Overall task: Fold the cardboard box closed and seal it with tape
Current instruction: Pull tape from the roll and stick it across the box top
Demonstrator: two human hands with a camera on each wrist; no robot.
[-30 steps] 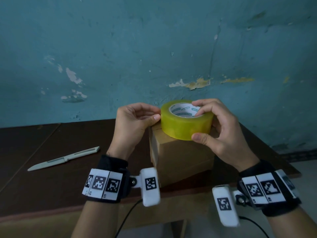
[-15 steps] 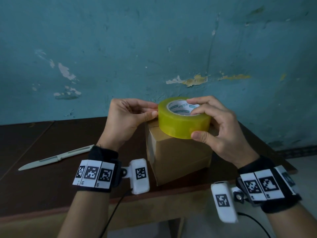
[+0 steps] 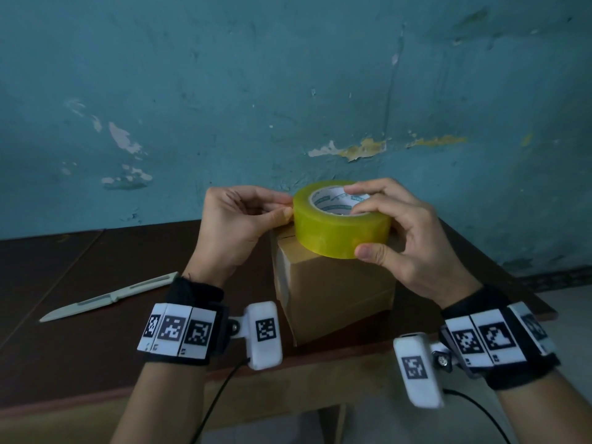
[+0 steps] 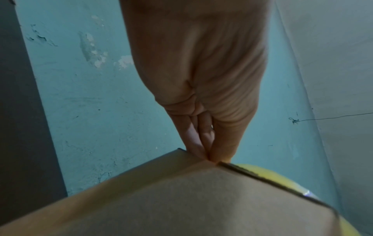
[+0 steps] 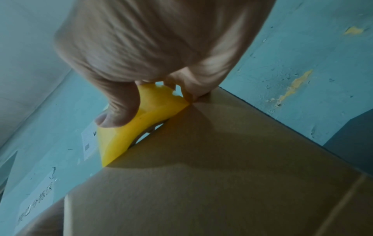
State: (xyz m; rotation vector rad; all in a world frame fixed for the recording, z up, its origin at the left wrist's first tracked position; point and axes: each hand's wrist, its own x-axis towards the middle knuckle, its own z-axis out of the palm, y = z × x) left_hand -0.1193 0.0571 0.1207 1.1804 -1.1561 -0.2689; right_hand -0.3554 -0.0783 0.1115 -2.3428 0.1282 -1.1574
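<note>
A brown cardboard box (image 3: 333, 290) stands near the table's front edge with its top flaps down. A yellow tape roll (image 3: 326, 232) with a white core sits on top of it. My right hand (image 3: 365, 229) grips the roll, thumb on the near side and fingers over the top into the core. My left hand (image 3: 286, 208) has curled fingers, and its thumb and forefinger pinch at the roll's left edge. The left wrist view shows those fingertips (image 4: 210, 153) pressed together just above the box's top edge (image 4: 181, 199). The right wrist view shows the thumb (image 5: 117, 115) on the roll (image 5: 129, 131).
A pale folding knife (image 3: 109, 296) lies on the dark wooden table (image 3: 96, 347), to the left of the box. A peeling teal wall (image 3: 288, 91) rises directly behind the table. The table's right corner ends close beside the box.
Both hands stay at the roll on top of the box. The left thumb and forefinger have closed more tightly on the roll's left edge.
</note>
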